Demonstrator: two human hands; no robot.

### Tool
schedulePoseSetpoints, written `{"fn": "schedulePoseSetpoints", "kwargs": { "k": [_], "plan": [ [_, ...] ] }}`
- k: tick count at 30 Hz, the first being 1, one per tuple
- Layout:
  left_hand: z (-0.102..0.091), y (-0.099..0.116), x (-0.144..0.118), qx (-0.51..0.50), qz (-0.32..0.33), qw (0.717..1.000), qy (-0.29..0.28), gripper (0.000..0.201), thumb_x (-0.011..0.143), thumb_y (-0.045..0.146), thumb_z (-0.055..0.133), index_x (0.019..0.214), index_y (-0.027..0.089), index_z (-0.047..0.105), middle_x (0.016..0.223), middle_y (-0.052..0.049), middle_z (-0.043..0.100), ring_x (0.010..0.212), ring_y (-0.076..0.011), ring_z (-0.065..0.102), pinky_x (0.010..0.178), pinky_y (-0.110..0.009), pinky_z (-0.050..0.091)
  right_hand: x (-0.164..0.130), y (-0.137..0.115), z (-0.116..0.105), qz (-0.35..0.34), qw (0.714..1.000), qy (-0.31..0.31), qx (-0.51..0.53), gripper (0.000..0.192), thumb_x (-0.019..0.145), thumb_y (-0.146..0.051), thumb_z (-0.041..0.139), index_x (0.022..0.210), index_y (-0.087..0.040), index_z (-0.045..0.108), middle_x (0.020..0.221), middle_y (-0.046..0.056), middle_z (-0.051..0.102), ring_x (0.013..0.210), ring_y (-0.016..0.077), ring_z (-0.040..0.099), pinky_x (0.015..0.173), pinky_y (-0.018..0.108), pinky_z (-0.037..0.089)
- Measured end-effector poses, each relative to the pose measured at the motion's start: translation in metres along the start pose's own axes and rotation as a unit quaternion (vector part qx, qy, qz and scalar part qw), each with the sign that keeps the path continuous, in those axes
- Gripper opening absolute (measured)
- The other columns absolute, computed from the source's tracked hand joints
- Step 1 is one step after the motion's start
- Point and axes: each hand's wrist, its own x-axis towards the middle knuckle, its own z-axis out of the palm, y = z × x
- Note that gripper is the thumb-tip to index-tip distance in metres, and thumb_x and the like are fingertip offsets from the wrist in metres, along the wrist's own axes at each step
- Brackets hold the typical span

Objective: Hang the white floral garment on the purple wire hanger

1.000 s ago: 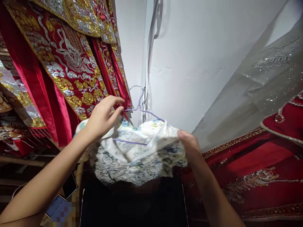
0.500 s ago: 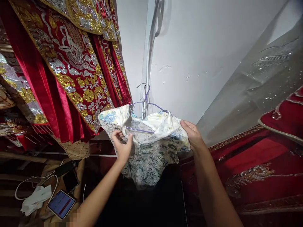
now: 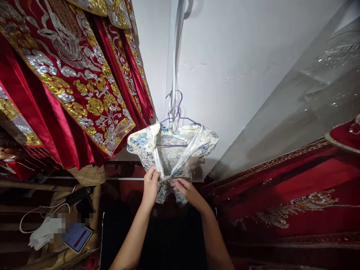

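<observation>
A white floral short-sleeved top [image 3: 140,140] with blue and yellow flowers hangs on a purple wire hanger [image 3: 178,110] in front of me. Its front neckline gapes, and the hanger's bottom bar shows inside. My left hand [image 3: 152,183] is closed, pinching the left edge of the neckline near its lowest point. On the other side, my right hand [image 3: 187,190] has its fingers stretched toward the bottom of the opening, slightly blurred. Whether those fingertips touch the cloth is hard to tell.
Red costumes [image 3: 92,93] with gold and silver embroidery hang at left. A white strap [image 3: 173,48] runs down the wall above the hanger. At lower left, a wooden stand [image 3: 94,210] bears a phone [image 3: 77,237], cables and tissue. More red beaded cloth [image 3: 281,191] lies at right.
My right hand has left the top's right shoulder and moved down and left to the neckline's bottom. My left hand moved slightly lower and now pinches the edge. The top hangs straighter.
</observation>
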Motion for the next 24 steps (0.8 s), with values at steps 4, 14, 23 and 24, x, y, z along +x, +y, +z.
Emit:
{"fn": "schedulePoseSetpoints", "kwargs": {
  "k": [4,14,23,24],
  "plan": [
    [0.0,0.016,-0.013,-0.032,-0.021,0.999,-0.034,0.01,0.084,0.028,0.058,0.082,0.019,0.061,0.067,0.002,0.052,0.061,-0.0117,0.046,0.062,-0.022,0.041,0.005,-0.005,0.043,-0.02,0.996,-0.068,0.052,0.034,0.091,-0.051,0.054,0.087,-0.02,0.065,0.079,0.004,0.065,0.074,0.0183,0.06,0.068,0.03,0.047],
    [-0.006,0.047,-0.022,0.024,-0.005,0.998,-0.063,0.015,0.085,0.028,0.063,0.075,0.016,0.06,0.064,0.002,0.053,0.062,-0.0109,0.047,0.061,-0.021,0.039,-0.01,-0.041,0.034,-0.067,0.997,-0.048,0.005,0.035,0.096,-0.044,0.048,0.075,-0.019,0.06,0.066,0.001,0.059,0.061,0.0141,0.049,0.061,0.027,0.04],
    [0.002,0.052,-0.028,0.005,-0.026,0.997,-0.073,0.019,0.083,0.034,0.068,0.078,0.017,0.065,0.064,-0.001,0.058,0.062,-0.0138,0.054,0.063,-0.025,0.044,-0.016,-0.046,0.036,-0.08,0.995,0.006,0.052,0.023,0.088,-0.043,0.061,0.087,-0.02,0.06,0.075,0.004,0.062,0.073,0.0204,0.059,0.067,0.03,0.044],
    [0.002,0.053,-0.03,0.004,-0.026,0.997,-0.072,0.019,0.083,0.035,0.068,0.08,0.017,0.066,0.067,-0.001,0.06,0.063,-0.0144,0.055,0.064,-0.025,0.046,-0.017,-0.046,0.037,-0.078,0.995,0.011,0.06,0.023,0.088,-0.043,0.061,0.085,-0.02,0.06,0.072,0.003,0.061,0.07,0.0197,0.058,0.065,0.03,0.044]
  ]
}}
